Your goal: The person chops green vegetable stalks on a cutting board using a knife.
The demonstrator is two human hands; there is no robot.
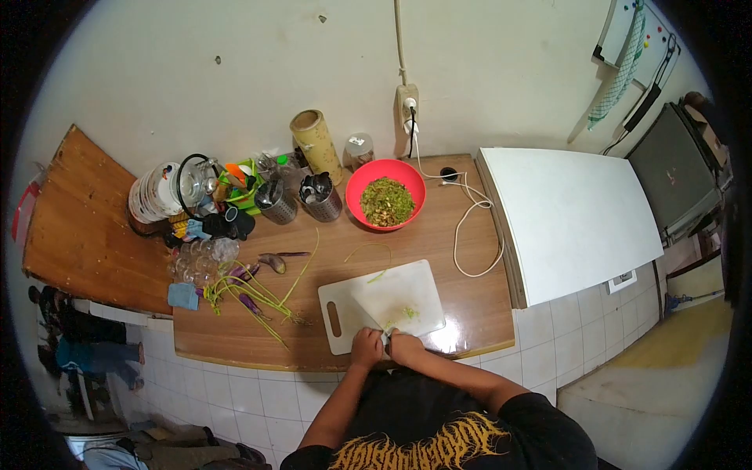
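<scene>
My right hand (406,347) is closed around the dark handle of a knife at the near edge of a white cutting board (423,282). The pale knife blade (370,312) points away and to the left over the board. My left hand (366,347) is closed right beside the handle; what its fingers hold, if anything, is hidden. Small chopped green bits (409,312) lie on the board. Left of it are long green stalks (262,294) and small purple eggplants (272,262). Beyond the board stands a red bowl (354,182) of chopped green vegetables.
Metal utensil holders (321,205), a bamboo tube (317,145) and a glass jar (359,149) stand along the wall. Dishes (157,192) and glasses (205,261) crowd the left. A white cable (458,243) loops at right, beside a white-topped unit (568,219). Other people are at lower left.
</scene>
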